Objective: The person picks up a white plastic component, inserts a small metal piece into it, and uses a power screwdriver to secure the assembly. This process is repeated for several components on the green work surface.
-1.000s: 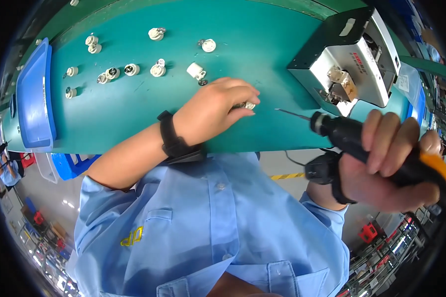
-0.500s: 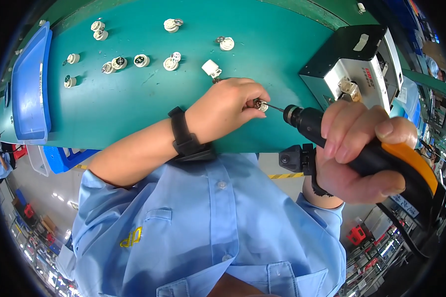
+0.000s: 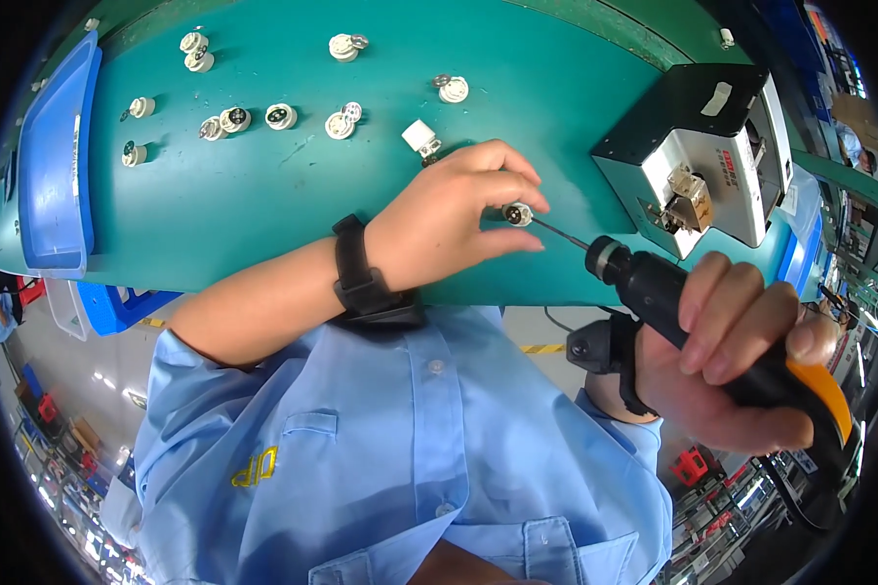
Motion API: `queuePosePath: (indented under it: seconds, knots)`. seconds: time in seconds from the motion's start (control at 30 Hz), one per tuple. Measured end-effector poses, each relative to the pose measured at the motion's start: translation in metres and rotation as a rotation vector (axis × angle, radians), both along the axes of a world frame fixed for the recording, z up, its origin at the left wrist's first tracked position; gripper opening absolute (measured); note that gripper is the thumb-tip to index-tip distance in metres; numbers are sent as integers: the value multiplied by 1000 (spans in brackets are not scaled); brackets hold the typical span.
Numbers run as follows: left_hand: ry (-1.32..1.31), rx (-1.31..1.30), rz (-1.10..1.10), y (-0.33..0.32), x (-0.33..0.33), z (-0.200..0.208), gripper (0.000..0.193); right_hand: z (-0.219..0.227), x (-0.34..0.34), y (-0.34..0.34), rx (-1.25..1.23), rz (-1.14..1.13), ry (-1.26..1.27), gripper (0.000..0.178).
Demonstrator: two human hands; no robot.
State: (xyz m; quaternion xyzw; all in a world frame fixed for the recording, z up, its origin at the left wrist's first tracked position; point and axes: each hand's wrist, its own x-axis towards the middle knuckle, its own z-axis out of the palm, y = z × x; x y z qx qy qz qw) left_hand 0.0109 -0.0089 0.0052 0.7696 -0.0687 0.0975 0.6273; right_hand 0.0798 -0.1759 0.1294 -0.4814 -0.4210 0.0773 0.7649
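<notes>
Head cam: the left hand (image 3: 444,210) is around the middle of the frame, thumb and fingers parted in a loose C. Sitting in that gap is a small round white-and-dark part (image 3: 518,214). The thumb looks clear of it; can't tell whether any of the other fingers touch it.

Right hand (image 3: 737,356), lower right, is wrapped firmly around a black-and-orange electric screwdriver (image 3: 658,292). Its thin bit (image 3: 561,234) points up and left, and the tip ends right at that little part, though I can't tell if it's actually seated in anything.

Both wrists have black straps, and the person's in a light blue shirt (image 3: 380,419).

On the green desk (image 3: 293,200), a bunch of small white round parts (image 3: 281,116) are scattered over the upper left and upper middle, some touching in pairs. A white blocky piece (image 3: 419,135) lies near the left hand's knuckles. There's a blue tray (image 3: 57,161) along the left edge, and a black-and-silver boxy machine (image 3: 688,107) stands in the upper right.
</notes>
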Motion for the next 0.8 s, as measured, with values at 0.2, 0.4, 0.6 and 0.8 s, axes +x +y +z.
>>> queuePosePath:
  seconds: [0.2,0.4,0.6,0.8]
  knots:
    - [-15,74,-52,8,1,6,22,6,-2,-4,0,15,3,51]
    - [-138,292,-55,9,5,17,24,10,0,-2,-64,36,-6,52]
    - [-86,273,38,0,3,7,25,-4,6,4,-53,-28,-69,55]
    - [91,267,-63,4,2,2,20,-19,12,10,-44,-10,-81,55]
